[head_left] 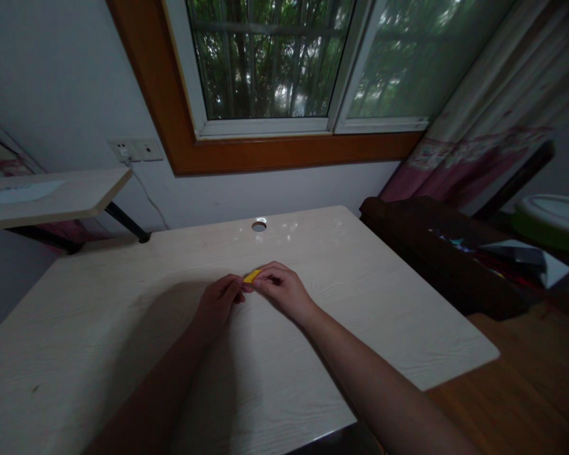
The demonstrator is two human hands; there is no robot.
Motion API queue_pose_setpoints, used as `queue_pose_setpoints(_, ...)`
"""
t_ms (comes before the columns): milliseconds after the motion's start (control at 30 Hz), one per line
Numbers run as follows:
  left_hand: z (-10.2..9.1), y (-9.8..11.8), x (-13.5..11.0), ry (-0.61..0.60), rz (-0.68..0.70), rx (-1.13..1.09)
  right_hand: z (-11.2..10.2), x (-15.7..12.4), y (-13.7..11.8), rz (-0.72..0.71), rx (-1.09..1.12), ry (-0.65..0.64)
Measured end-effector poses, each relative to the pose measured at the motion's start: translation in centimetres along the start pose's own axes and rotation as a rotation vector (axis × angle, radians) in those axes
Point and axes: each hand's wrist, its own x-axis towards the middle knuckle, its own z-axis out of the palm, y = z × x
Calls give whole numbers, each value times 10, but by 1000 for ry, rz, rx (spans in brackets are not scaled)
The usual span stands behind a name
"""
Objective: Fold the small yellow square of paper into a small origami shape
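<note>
A small flat yellow piece point(253, 275) lies between my two hands at the middle of a pale wooden desk point(123, 328). My right hand point(282, 289) rests on the desk with its fingers curled and pinched on the piece's right end. My left hand point(219, 298) is closed too, its fingertips pressed at the piece's left end. Most of the piece is hidden by my fingers, so its shape is unclear.
A round cable hole point(259, 225) sits near the desk's far edge. A second tabletop point(52, 196) stands at the left, a wall socket point(135, 150) above it. A dark cabinet with clutter point(455, 253) and a curtain point(483, 133) are at the right, below a window point(284, 63).
</note>
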Motion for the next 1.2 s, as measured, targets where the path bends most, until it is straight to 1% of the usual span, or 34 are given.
queue_pose_setpoints(500, 0, 1, 0, -16, 8, -37, 0, 1, -3, 44, 3, 4)
queue_pose_setpoints(700, 0, 3, 0, -17, 15, -38, 0, 1, 1, 84, 17, 5)
queue_pose_setpoints(800, 1, 6, -1, 0, 38, -56, 0, 1, 3, 125, 76, 11)
queue_pose_setpoints(933, 3, 5, -1, 33, 50, -101, 0, 1, 0, 223, 214, 32)
queue_pose_setpoints(1067, 5, 2, 0, 84, 29, -167, 0, 1, -8, 290, 388, -13)
queue_pose_setpoints(1200, 4, 0, 1, 83, 29, -171, 2, 1, -10, 303, 429, -42)
